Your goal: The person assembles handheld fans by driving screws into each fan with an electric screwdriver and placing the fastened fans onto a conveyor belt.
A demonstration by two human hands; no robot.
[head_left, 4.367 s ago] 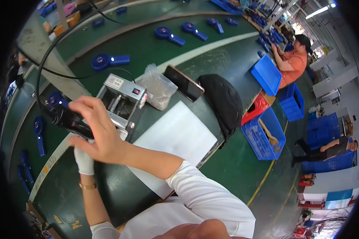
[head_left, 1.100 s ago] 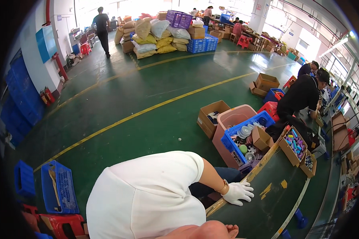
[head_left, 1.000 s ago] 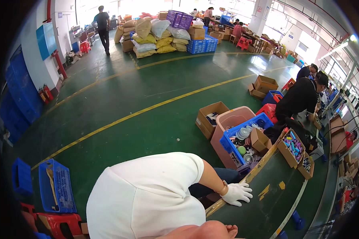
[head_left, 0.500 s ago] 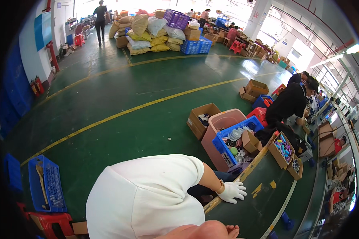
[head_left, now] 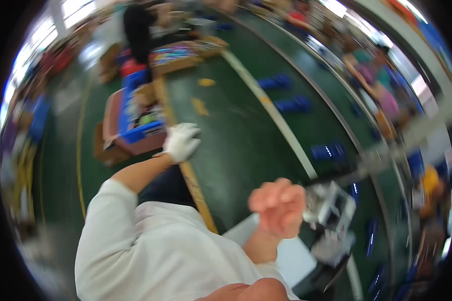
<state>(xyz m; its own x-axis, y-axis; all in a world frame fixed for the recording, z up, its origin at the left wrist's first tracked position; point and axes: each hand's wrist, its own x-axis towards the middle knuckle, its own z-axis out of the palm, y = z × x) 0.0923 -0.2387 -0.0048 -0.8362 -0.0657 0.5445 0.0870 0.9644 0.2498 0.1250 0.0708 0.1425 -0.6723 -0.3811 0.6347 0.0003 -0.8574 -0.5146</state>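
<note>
My left hand (head_left: 182, 142), in a white glove, lies on the wooden edge of a green worktop (head_left: 231, 145). Its fingers are stretched out and hold nothing visible. Raised over the worktop, my bare right hand (head_left: 278, 206) has bent fingers smeared by motion, so its grip cannot be made out. Close to it stands a grey-white boxy device (head_left: 336, 208), with a crumpled clear plastic bag (head_left: 334, 248) below. A white sheet-like piece (head_left: 294, 261) lies partly behind my right forearm.
Past my left hand stand a blue crate (head_left: 141, 131) of mixed parts in a pink tub (head_left: 113, 118) and a cardboard tray (head_left: 173, 62) of colourful pieces. Several blue objects (head_left: 329, 151) line the strip beyond the white line. People work across the line and at the far end.
My view has swung right, from the open floor to the worktop and line. My bare right hand has come up into view. The left glove stays on the table edge.
</note>
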